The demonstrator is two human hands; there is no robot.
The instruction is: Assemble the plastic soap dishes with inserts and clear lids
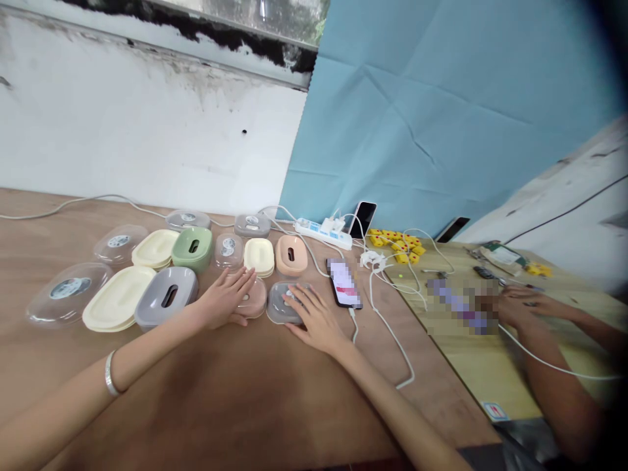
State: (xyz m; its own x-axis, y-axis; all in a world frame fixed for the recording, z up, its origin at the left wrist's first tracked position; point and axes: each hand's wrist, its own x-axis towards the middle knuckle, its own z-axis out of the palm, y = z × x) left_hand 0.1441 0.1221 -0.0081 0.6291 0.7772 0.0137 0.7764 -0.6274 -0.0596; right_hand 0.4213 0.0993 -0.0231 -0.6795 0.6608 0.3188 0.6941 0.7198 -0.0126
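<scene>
My left hand lies flat with its fingers stretched out over a pinkish lidded box, partly covering it. On a grey box with a clear lid rest the spread fingers of my right hand. Just left of my left hand sits a grey tub with a slot in its base, beside stacked cream oval pieces. Behind the hands are a peach slotted tub, smaller cream pieces, a clear lid and a green slotted tub.
Clear lids lie at the left; grey lidded boxes stand near the wall. To the right are a charging phone, a power strip, loose white cables and yellow pieces. Another person's hands work at the adjoining table.
</scene>
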